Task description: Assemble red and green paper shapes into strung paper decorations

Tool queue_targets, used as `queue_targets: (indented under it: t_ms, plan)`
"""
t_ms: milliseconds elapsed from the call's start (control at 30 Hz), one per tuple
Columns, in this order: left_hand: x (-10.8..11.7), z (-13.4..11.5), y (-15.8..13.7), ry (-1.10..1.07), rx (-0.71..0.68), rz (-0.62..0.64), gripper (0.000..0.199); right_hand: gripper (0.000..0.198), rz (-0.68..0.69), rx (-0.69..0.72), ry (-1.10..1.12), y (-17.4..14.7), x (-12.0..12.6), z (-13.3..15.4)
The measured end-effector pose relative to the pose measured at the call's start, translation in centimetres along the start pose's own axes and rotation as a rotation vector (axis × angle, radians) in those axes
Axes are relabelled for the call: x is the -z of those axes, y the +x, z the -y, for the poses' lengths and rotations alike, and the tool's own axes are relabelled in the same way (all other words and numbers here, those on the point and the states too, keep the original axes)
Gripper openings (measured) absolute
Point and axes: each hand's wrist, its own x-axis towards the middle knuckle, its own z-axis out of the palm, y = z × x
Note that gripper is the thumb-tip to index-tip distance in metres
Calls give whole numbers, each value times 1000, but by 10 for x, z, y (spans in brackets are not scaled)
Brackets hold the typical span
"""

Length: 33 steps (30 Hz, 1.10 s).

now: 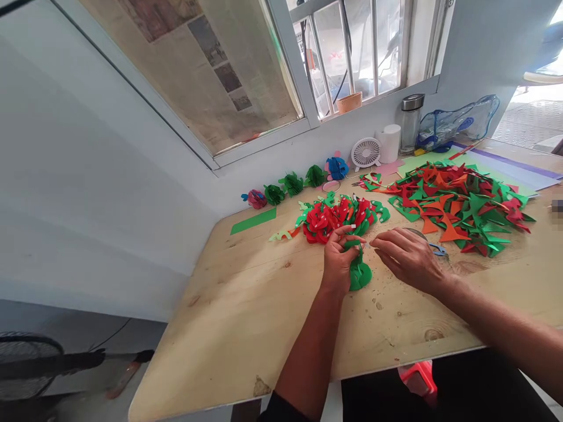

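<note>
My left hand is closed on a green cut-out piece of paper or felt, whose rounded lower part hangs below the fingers near the table. A small white tab shows by its fingertips. Close by on the right, my right hand has its fingertips pinched together, with a tiny pale bit at their tips that I cannot make out. Just beyond the left hand lies a heap of red and green cut-out pieces with small white tabs. Blue-handled scissors lie partly hidden behind the right hand.
A large pile of red, orange and green scraps covers the right of the wooden table. Along the wall stand green paper balls, a small white fan, a glass bottle and a clear pouch. A green strip lies at left.
</note>
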Motion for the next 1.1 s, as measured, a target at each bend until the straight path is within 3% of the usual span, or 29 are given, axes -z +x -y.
queue_targets:
  t_ms: [467, 700, 1100]
  plan:
    - [-2, 1, -1, 34, 12, 36, 49, 22, 58, 28, -38, -1, -1, -1]
    - [-2, 1, 0, 41, -1, -53, 50, 21, 50, -27, 25, -3, -1, 0]
    - [-2, 2, -1, 181, -140, -149, 50, 11, -1, -313, 251, -6, -8, -6]
